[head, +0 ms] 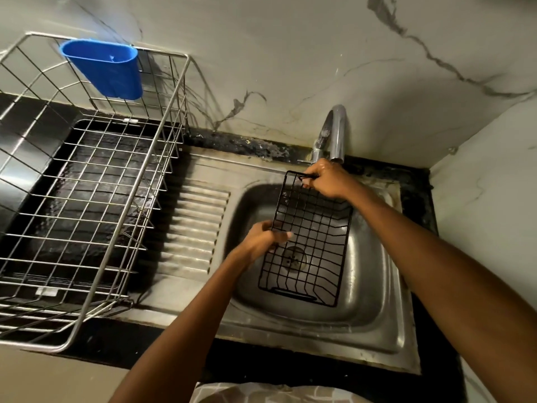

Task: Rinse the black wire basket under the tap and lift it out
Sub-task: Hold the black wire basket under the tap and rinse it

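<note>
The black wire basket (308, 242) hangs tilted over the steel sink (363, 301), its far end raised toward the chrome tap (334, 135). My right hand (325, 180) grips the basket's far rim just below the tap's spout. My left hand (267, 237) grips the left rim about halfway along, fingers curled over the wire. The sink's drain (294, 258) shows through the mesh. I cannot tell whether water is running.
A large steel wire dish rack (87, 199) stands on the left, with a blue plastic cup holder (106, 69) hooked on its back rail. The ribbed draining board (191, 228) lies between rack and bowl. Marble walls close in behind and on the right.
</note>
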